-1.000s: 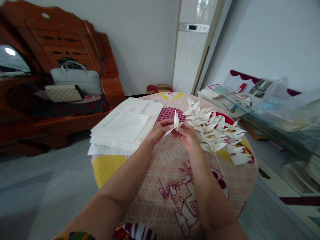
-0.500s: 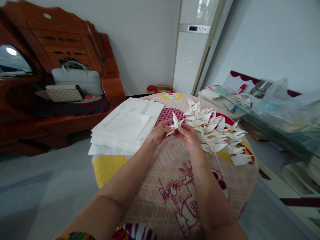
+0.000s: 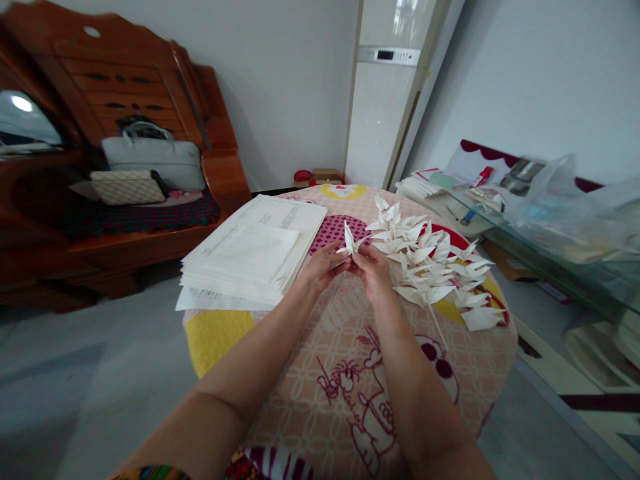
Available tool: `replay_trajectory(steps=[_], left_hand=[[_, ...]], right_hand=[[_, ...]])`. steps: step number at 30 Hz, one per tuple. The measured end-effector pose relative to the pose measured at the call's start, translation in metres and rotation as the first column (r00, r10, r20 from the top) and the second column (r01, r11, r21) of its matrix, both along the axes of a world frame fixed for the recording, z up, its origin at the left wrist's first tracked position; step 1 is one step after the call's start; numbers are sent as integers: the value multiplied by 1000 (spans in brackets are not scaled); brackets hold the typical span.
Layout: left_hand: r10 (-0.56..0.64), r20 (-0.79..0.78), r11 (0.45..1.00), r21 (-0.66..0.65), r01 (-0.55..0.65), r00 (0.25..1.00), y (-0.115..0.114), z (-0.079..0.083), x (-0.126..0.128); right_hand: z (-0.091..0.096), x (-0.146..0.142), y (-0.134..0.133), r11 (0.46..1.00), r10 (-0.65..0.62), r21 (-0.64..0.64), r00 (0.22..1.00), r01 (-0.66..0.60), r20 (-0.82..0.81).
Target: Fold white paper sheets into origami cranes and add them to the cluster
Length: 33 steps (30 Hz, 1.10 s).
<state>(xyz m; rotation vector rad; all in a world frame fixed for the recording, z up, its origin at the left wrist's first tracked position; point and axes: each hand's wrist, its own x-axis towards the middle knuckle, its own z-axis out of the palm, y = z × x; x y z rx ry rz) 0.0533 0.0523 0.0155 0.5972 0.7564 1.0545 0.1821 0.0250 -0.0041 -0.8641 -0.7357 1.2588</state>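
Between my two hands, above the middle of the round table, is a white paper crane (image 3: 349, 240) with one pointed wing upright. My left hand (image 3: 323, 265) pinches it from the left, and my right hand (image 3: 371, 268) grips it from the right; the fingertips nearly meet beneath it. Fingers hide the crane's lower part. Close to my right hand lies a pile of folded paper cranes (image 3: 434, 263). Left of my hands sits a thick stack of printed paper (image 3: 245, 253), with a smaller blank sheet (image 3: 263, 250) on top.
A patterned cloth (image 3: 295, 400) covers the round table. On the right, a glass side table (image 3: 545, 253) bears papers and a plastic bag (image 3: 550, 193). A wooden bench (image 3: 150, 87) with bags stands at the left; a tall white cabinet-like unit (image 3: 380, 113) is behind.
My hands have drawn closer together under the crane, the right one shifting left. The crane has turned slightly in my fingers. The pile and the stack stay where they were.
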Motion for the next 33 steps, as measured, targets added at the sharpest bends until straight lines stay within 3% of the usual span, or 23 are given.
replay_trajectory(steps=[6, 10, 14, 16, 19, 21, 24, 29, 33], left_hand=[[17, 12, 1000, -12, -17, 1000, -1, 2, 3], [-37, 35, 999, 0, 37, 999, -2, 1, 3], [-17, -25, 1000, 25, 17, 1000, -2, 1, 1], [28, -93, 999, 28, -25, 995, -1, 0, 0], [71, -192, 997, 31, -67, 979, -1, 1, -2], [82, -236, 996, 43, -74, 968, -1, 1, -2], [78, -257, 996, 59, -65, 963, -1, 0, -1], [151, -160, 988, 4, -152, 976, -3, -6, 9], [223, -90, 971, -72, -230, 971, -3, -12, 16]], right_hand=[[-6, -5, 2, 999, -29, -18, 999, 30, 26], [-8, 0, 4, 998, -65, -1, 996, 65, 68], [-12, 4, 8, 995, -86, 78, 964, 69, 252], [-15, 5, 9, 985, -135, 157, 894, 74, 428], [-17, 5, 9, 953, -269, 291, 693, 89, 669], [-16, 6, 7, 931, -335, 355, 565, 78, 754], [-13, 6, 4, 919, -376, 390, 447, 64, 812], [-11, 2, 2, 914, -401, 392, 356, 102, 844], [-11, -4, 0, 915, -402, 379, 412, 140, 818]])
